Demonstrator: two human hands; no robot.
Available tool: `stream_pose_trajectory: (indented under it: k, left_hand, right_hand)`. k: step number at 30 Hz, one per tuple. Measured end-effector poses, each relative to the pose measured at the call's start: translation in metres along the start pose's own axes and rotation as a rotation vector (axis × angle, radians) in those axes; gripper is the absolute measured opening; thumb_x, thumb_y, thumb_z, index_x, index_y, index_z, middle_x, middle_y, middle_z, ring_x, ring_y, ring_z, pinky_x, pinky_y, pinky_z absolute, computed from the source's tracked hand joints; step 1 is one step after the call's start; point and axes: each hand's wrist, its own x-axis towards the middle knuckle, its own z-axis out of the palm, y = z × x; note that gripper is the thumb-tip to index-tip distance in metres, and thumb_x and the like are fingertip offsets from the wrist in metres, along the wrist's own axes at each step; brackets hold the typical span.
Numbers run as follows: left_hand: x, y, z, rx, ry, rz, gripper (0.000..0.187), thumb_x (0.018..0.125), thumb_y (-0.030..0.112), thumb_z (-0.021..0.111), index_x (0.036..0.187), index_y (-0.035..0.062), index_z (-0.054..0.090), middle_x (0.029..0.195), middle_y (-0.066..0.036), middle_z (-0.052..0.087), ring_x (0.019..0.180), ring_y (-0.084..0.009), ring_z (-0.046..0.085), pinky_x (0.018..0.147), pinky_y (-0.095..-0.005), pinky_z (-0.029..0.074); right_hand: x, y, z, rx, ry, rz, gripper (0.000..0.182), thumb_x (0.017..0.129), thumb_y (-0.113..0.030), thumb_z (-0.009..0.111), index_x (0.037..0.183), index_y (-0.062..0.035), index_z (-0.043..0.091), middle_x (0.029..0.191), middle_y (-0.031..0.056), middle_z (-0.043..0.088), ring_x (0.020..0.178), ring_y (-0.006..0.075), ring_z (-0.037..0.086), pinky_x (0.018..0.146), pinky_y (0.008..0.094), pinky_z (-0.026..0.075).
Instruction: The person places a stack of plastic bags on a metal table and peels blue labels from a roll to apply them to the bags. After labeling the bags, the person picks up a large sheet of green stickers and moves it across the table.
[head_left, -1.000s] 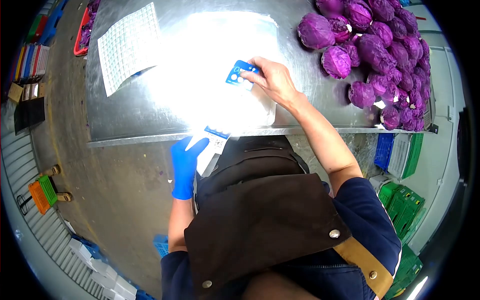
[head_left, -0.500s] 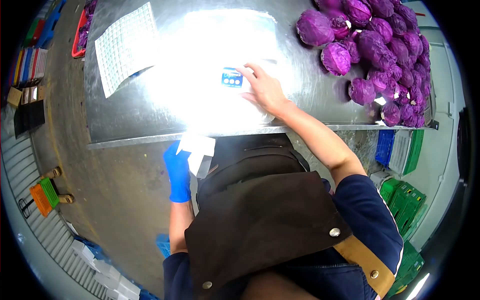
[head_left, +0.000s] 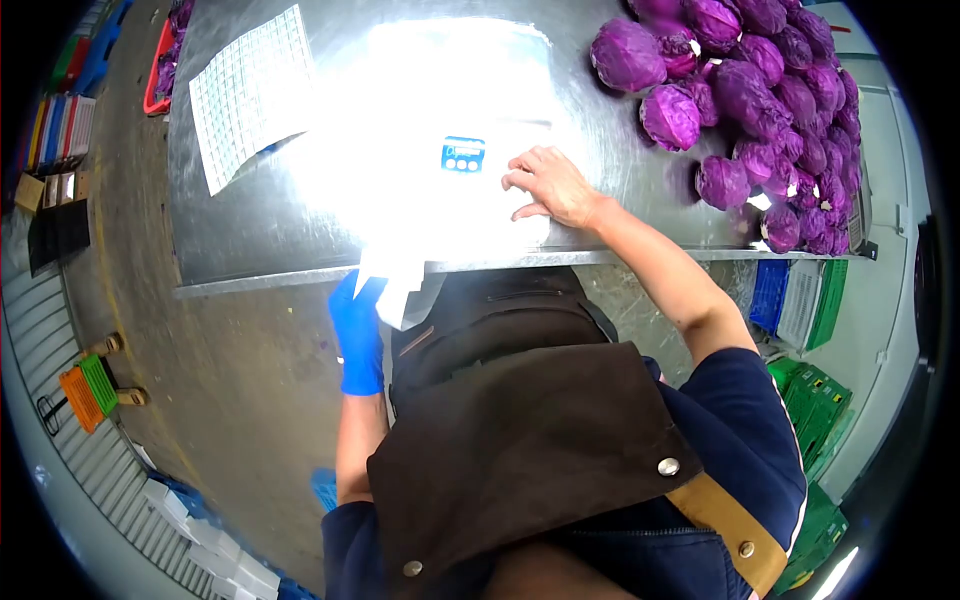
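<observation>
My left hand (head_left: 357,325), in a blue glove, is closed on a folded white paper strip (head_left: 400,285) just in front of the table's edge. The strip's lower end hangs against the brown apron, and its upper part is lost in glare. My bare right hand (head_left: 556,188) lies over the right side of a bright white item on the table, fingers bent and thumb apart. A blue label (head_left: 463,155) with white print and pale round marks sits left of those fingers. Glare hides the outline of the white item beneath.
Red cabbages (head_left: 740,95) are heaped at the table's right. A printed grid sheet (head_left: 252,98) lies at the left of the metal table (head_left: 225,240). Green crates (head_left: 810,410) stand at the right on the floor, and a red crate (head_left: 163,65) stands beyond the table's left side.
My right hand has drawn back to the right, away from the blue label, its fingers more bent. My left hand has risen slightly with the paper strip, closer to the table edge.
</observation>
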Motion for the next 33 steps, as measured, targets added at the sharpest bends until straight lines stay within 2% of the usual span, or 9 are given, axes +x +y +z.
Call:
stream_pose_trajectory:
  k: [9, 16, 18, 20, 22, 25, 29, 30, 33]
  left_hand:
    - [-0.001, -0.008, 0.002, -0.009, 0.003, -0.013, 0.018, 0.081, 0.007, 0.063, 0.097, -0.0002, 0.069, 0.087, -0.002, 0.065, 0.08, -0.0105, 0.057, 0.072, -0.0252, 0.044]
    - [-0.003, -0.01, 0.001, 0.038, -0.039, 0.013, 0.017, 0.081, 0.007, 0.062, 0.096, 0.0002, 0.069, 0.086, -0.002, 0.065, 0.078, -0.0096, 0.056, 0.069, -0.0253, 0.044]
    - [-0.004, -0.006, 0.006, 0.097, -0.044, 0.041, 0.017, 0.081, 0.006, 0.063, 0.095, 0.0001, 0.068, 0.085, -0.002, 0.065, 0.076, -0.0091, 0.055, 0.067, -0.0255, 0.044]
    - [-0.001, -0.009, 0.006, 0.162, -0.063, 0.034, 0.015, 0.081, 0.007, 0.064, 0.092, -0.0004, 0.068, 0.082, -0.001, 0.065, 0.073, -0.009, 0.054, 0.065, -0.0262, 0.043]
    - [0.003, -0.007, 0.007, 0.193, -0.049, 0.056, 0.014, 0.081, 0.011, 0.065, 0.089, -0.0008, 0.068, 0.078, 0.0, 0.063, 0.071, -0.0087, 0.053, 0.063, -0.0259, 0.042]
    - [0.002, -0.006, 0.015, 0.281, -0.026, 0.183, 0.018, 0.082, 0.017, 0.068, 0.085, -0.001, 0.068, 0.074, 0.001, 0.06, 0.068, -0.0081, 0.052, 0.06, -0.0246, 0.041]
    - [0.0, -0.001, 0.017, 0.324, -0.027, 0.178, 0.018, 0.083, 0.017, 0.068, 0.086, -0.0006, 0.068, 0.075, 0.0, 0.06, 0.069, -0.0082, 0.052, 0.062, -0.024, 0.041]
    - [0.0, 0.002, 0.019, 0.256, -0.024, 0.092, 0.018, 0.083, 0.017, 0.068, 0.088, -0.0006, 0.068, 0.076, 0.0, 0.061, 0.07, -0.0083, 0.052, 0.063, -0.0239, 0.041]
    - [0.0, 0.007, 0.028, 0.26, 0.01, 0.261, 0.017, 0.083, 0.014, 0.067, 0.091, -0.0003, 0.067, 0.079, -0.001, 0.063, 0.072, -0.0088, 0.054, 0.065, -0.0232, 0.042]
  right_hand:
    - [0.0, 0.024, 0.018, 0.108, -0.005, -0.045, 0.02, 0.084, -0.03, 0.062, 0.084, -0.0112, 0.059, 0.085, 0.003, 0.055, 0.085, 0.0235, 0.052, 0.076, 0.0361, 0.041]
    - [0.053, 0.037, -0.048, 0.527, -0.15, 0.492, 0.027, 0.093, -0.029, 0.055, 0.093, -0.0026, 0.062, 0.081, 0.0092, 0.063, 0.075, 0.0185, 0.058, 0.073, 0.032, 0.046]
    - [0.073, 0.068, -0.057, 0.5, 0.12, 0.816, 0.035, 0.093, -0.034, 0.054, 0.098, -0.0001, 0.063, 0.081, 0.0094, 0.065, 0.074, 0.0179, 0.059, 0.073, 0.0326, 0.047]
    - [0.083, 0.072, -0.071, 0.285, 0.733, 0.968, 0.036, 0.092, -0.034, 0.055, 0.098, -0.0002, 0.063, 0.081, 0.009, 0.065, 0.074, 0.0176, 0.06, 0.073, 0.0311, 0.047]
    - [0.087, 0.009, -0.088, 0.347, 0.767, 0.703, 0.03, 0.093, -0.029, 0.055, 0.098, -0.0004, 0.063, 0.084, 0.0073, 0.065, 0.078, 0.018, 0.061, 0.074, 0.0302, 0.048]
    - [0.067, -0.119, -0.082, 0.69, 0.114, 0.476, 0.032, 0.081, -0.018, 0.069, 0.109, -0.0059, 0.057, 0.094, 0.0093, 0.062, 0.085, 0.0227, 0.06, 0.076, 0.0322, 0.049]
    - [0.054, -0.16, -0.052, 0.38, 0.115, 0.027, 0.033, 0.078, -0.023, 0.073, 0.104, -0.0068, 0.061, 0.089, 0.0157, 0.062, 0.083, 0.0349, 0.061, 0.072, 0.0366, 0.05]
    - [0.054, -0.157, -0.047, 0.399, 0.1, 0.002, 0.03, 0.078, -0.022, 0.073, 0.1, -0.0053, 0.062, 0.084, 0.015, 0.062, 0.078, 0.0338, 0.062, 0.069, 0.0365, 0.05]
    - [0.053, -0.154, -0.047, 0.574, 0.11, 0.124, 0.023, 0.08, -0.019, 0.071, 0.095, -0.0028, 0.064, 0.079, 0.014, 0.064, 0.072, 0.0318, 0.064, 0.063, 0.0354, 0.05]
